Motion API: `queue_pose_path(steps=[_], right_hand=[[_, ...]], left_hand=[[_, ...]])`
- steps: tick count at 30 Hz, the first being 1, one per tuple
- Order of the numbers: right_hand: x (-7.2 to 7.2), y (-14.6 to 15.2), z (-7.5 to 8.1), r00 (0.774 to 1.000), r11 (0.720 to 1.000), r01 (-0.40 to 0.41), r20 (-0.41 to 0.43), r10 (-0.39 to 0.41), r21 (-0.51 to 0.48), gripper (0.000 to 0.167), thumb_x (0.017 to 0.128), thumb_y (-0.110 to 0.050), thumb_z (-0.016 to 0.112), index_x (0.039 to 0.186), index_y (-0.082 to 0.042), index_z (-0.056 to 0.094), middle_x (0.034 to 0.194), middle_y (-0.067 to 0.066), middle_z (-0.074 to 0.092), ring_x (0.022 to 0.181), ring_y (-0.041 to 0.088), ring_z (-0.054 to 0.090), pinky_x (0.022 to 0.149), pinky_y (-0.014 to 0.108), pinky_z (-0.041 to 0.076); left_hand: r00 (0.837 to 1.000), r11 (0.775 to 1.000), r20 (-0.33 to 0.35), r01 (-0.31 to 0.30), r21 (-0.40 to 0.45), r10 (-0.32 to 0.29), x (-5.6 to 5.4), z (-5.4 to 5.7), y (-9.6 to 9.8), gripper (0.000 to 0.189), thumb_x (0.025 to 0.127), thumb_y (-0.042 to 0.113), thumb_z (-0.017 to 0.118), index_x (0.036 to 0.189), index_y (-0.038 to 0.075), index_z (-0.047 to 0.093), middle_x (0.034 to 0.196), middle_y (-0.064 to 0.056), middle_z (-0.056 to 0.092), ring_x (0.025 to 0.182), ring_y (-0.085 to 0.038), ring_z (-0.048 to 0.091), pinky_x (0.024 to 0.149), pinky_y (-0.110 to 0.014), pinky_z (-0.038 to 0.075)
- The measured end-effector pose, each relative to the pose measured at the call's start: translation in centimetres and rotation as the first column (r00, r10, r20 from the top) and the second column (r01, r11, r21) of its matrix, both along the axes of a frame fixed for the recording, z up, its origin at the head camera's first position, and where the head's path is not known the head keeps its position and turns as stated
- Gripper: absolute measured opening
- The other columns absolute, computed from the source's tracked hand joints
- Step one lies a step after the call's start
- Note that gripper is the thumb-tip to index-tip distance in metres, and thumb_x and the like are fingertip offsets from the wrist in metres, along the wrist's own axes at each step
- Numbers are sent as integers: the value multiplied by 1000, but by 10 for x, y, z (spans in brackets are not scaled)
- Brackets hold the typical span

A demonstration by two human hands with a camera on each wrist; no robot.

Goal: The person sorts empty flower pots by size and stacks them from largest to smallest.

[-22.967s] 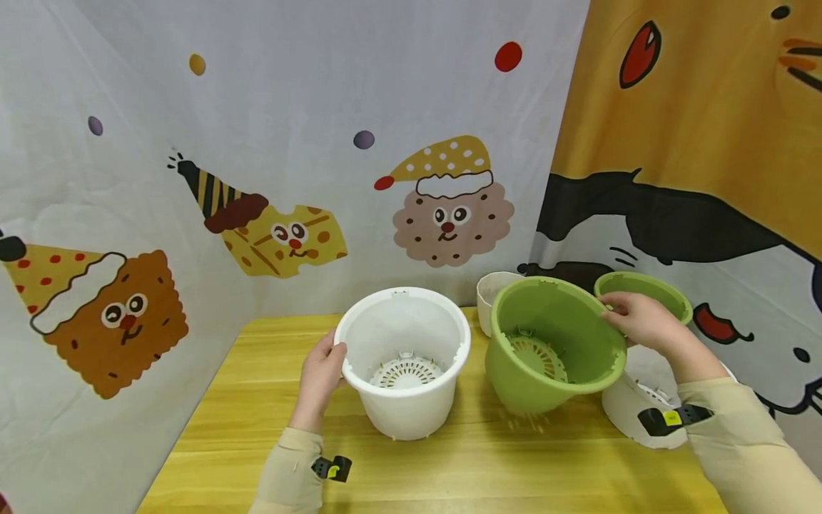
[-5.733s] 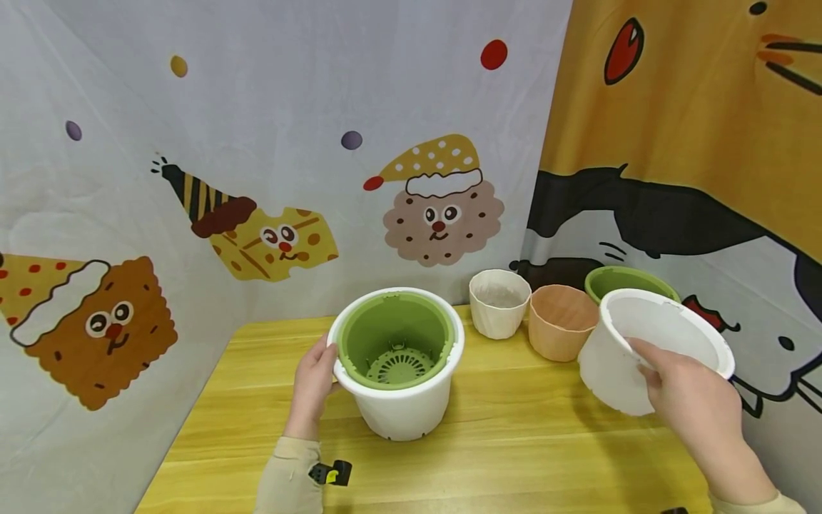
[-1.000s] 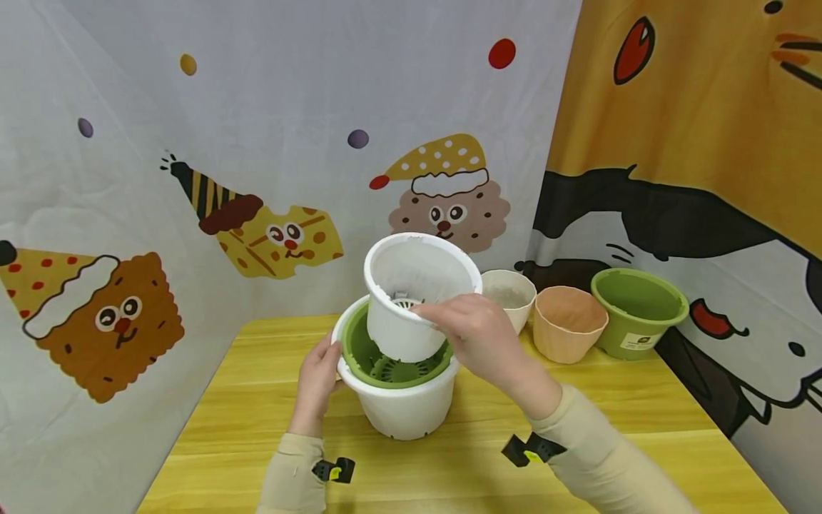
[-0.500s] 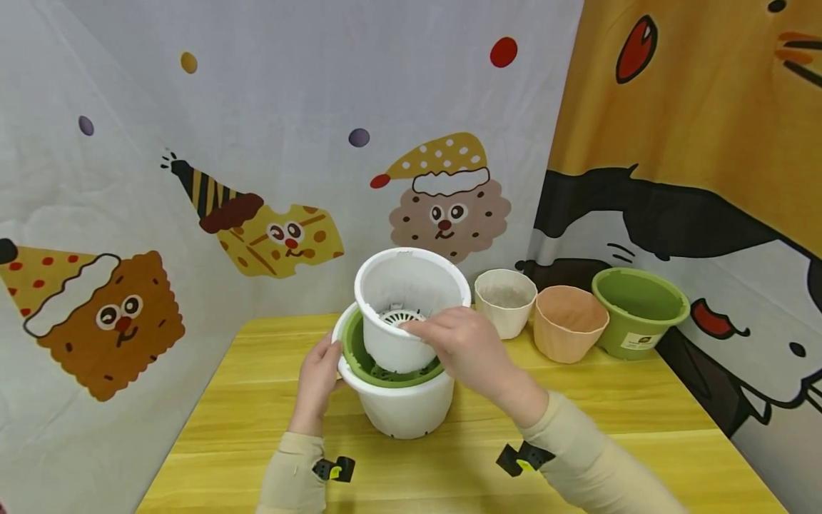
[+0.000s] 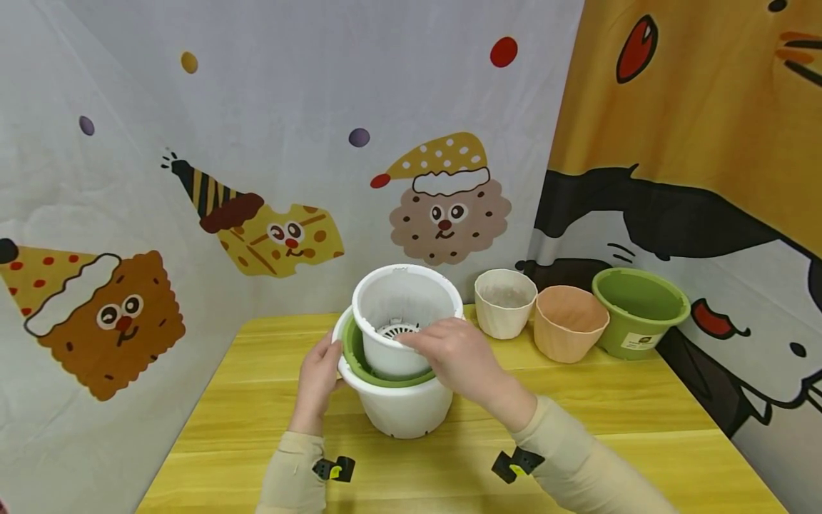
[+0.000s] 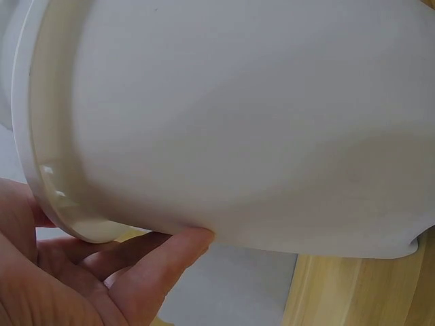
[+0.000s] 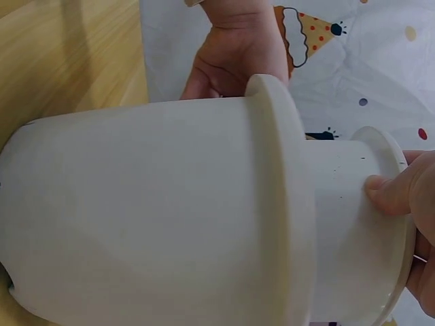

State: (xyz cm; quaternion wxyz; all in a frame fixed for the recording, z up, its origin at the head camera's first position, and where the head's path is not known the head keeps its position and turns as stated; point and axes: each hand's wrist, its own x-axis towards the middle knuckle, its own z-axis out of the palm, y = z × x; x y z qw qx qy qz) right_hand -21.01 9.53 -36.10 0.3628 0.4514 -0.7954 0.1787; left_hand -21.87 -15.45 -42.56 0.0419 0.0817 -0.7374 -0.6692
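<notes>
A large white flowerpot point(image 5: 406, 410) stands upright on the wooden table, a green flowerpot point(image 5: 353, 350) nested inside it with only part of its rim and inner wall showing. Partway down in the green pot is a smaller white flowerpot point(image 5: 385, 355) with a slotted bottom, its rim still well above the other two. My left hand point(image 5: 317, 373) grips the large pot's rim at the left; in the left wrist view its thumb presses the outer wall. With thumb outside and fingers over the rim, my right hand point(image 7: 418, 204) pinches the smaller white pot's near right edge.
Along the back right stand a cream pot point(image 5: 505, 319), a peach pot point(image 5: 568, 335) and a green pot point(image 5: 632, 332) with a label. Printed cloth point(image 5: 289, 107) hangs behind the table point(image 5: 257, 400) and down both sides.
The green pot has gone into the large white one. My right hand has brought the smaller white pot from the right and lowered it into the green pot; my left hand keeps its grip.
</notes>
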Motion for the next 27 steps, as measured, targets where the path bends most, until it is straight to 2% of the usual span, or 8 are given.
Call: queue_pose_path(steps=[12, 27], right_hand=[[-6, -6, -14, 999, 999, 21, 42, -23, 46, 36, 80, 1, 75, 109, -19, 76, 86, -6, 73, 75, 13, 66, 66, 30, 53], [-9, -11, -19, 996, 998, -8, 93, 1, 69, 33, 80, -1, 76, 108, -19, 76, 80, -6, 72, 70, 13, 65, 62, 29, 53]], left_hand=[[1000, 1000, -11, -3, 25, 4, 1, 1, 1, 48, 103, 24, 47, 148, 7, 46, 143, -22, 50, 87, -19, 65, 71, -36, 60], [1000, 1000, -9, 2, 13, -2, 3, 3, 2, 48, 104, 26, 47, 149, 8, 46, 147, -20, 46, 89, -17, 63, 71, -34, 60]])
